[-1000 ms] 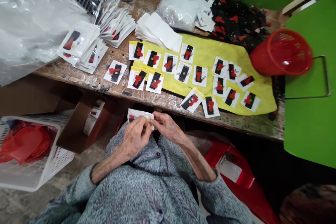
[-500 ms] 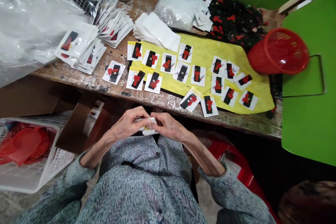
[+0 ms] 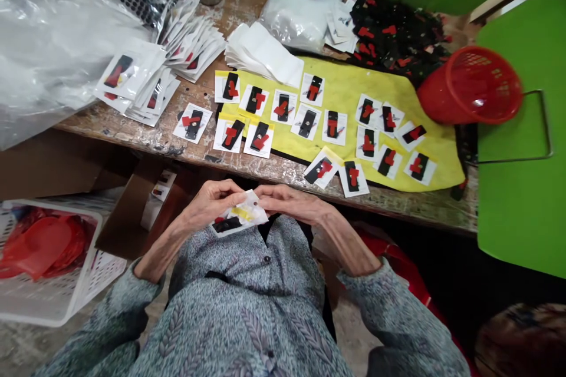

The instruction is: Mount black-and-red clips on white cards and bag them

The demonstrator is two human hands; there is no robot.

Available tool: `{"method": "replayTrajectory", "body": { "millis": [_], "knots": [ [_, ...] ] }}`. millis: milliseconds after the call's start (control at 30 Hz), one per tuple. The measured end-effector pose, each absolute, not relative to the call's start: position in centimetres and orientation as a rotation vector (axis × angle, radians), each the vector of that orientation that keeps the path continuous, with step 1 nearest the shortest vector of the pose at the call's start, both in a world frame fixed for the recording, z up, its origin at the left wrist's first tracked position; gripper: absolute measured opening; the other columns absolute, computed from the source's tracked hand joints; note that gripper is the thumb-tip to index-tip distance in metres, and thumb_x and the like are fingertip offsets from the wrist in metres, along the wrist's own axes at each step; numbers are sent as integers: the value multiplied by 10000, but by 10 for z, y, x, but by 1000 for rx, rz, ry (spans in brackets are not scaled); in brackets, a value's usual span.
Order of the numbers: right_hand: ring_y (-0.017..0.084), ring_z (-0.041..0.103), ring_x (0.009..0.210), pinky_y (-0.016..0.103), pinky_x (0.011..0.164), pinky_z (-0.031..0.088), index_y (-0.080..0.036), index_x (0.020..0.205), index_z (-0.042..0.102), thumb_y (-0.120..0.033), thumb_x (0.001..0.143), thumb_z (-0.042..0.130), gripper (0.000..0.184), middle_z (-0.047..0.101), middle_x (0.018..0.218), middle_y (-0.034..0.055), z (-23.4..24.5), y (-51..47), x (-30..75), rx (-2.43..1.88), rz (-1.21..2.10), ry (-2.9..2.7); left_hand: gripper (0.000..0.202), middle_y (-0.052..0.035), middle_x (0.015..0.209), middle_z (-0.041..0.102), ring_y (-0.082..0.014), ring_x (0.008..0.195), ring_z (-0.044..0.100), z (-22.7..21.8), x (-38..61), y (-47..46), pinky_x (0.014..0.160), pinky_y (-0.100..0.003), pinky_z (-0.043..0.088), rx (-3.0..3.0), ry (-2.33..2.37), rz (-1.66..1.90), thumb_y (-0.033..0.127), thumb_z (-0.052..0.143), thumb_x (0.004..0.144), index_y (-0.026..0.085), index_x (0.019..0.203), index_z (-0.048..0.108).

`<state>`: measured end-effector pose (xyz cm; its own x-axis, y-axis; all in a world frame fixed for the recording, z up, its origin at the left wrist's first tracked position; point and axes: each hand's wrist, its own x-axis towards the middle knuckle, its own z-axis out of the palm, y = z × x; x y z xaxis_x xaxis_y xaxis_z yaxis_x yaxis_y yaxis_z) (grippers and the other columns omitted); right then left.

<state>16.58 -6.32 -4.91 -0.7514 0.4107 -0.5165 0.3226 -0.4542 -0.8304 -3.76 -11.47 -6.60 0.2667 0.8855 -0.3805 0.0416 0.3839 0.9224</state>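
Both my hands are held close to my body, just below the table edge. My left hand [image 3: 211,203] and my right hand [image 3: 289,203] pinch a small clear packet [image 3: 237,218] between them. The packet holds a white card with a black and red piece and a yellow strip. Its lower end hangs over my patterned grey top. On the table above, several white cards with black and red pieces [image 3: 260,136] lie in rows across a yellow cloth [image 3: 349,91].
A stack of filled packets [image 3: 145,85] lies at the table's left beside crumpled clear plastic [image 3: 48,41]. Blank white sleeves [image 3: 263,53], a heap of black and red pieces [image 3: 398,35] and a red basket [image 3: 475,85] stand farther back. A white crate [image 3: 57,294] sits on the floor at left.
The packet has turned in my hands: it was bunched between my fingers, and now it lies flatter with the card showing. My left forearm has swung outward.
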Motion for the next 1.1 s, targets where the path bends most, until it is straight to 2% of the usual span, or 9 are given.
{"method": "replayTrajectory", "body": {
  "millis": [100,200,367,533,700,867,1000,1100],
  "knots": [
    [112,564,736,245,707,463,-176,901,659,-286,795,672,154,639,806,-22,-52,-63,165,-958,2585,-1498,242,-9,706,608,-102,624,525,-65,-36,-115,544,-214,422,1008,1157,748,394,668,792,156,770,703],
    [97,472,627,225,606,401,-188,775,648,-237,780,680,59,569,678,-55,-54,-67,159,-1044,2431,-1569,208,-7,704,616,-101,633,527,-62,-33,-115,578,-221,430,1076,1178,780,363,670,792,165,742,711],
    [106,522,681,248,659,427,-181,817,645,-322,787,681,149,613,756,-33,-57,-66,154,-910,2553,-1487,224,8,648,619,-85,558,505,-58,-34,-115,524,-210,398,971,1207,759,376,663,787,161,732,690],
    [82,417,562,232,556,344,-164,713,634,-377,776,707,234,537,631,-52,-65,-71,153,-962,2462,-1528,225,2,676,622,-92,597,521,-62,-31,-116,549,-212,407,1042,1170,711,370,662,793,152,746,690],
    [102,511,634,240,626,422,-189,736,643,-356,755,724,187,584,672,-43,-67,-70,156,-899,2646,-1438,234,18,649,606,-80,563,499,-69,-36,-118,521,-201,387,952,1184,715,383,655,808,154,763,671],
    [91,460,614,226,574,378,-177,789,667,-432,718,762,282,602,724,-27,-68,-67,160,-1006,2608,-1488,272,-9,847,655,-111,718,579,-66,-46,-120,631,-223,450,950,1048,621,372,708,782,166,938,622],
    [92,427,614,235,581,364,-169,820,673,-501,720,749,355,575,709,-26,-74,-72,161,-955,2650,-1448,294,27,681,582,-80,577,499,-71,-54,-127,534,-206,374,901,1017,462,422,685,795,149,809,577],
    [93,432,626,238,596,372,-167,788,660,-551,720,727,396,568,709,-26,-75,-73,157,-903,2634,-1447,300,29,669,564,-84,568,485,-76,-55,-130,523,-211,355,900,1042,462,442,657,805,149,809,591]
  ]
}}
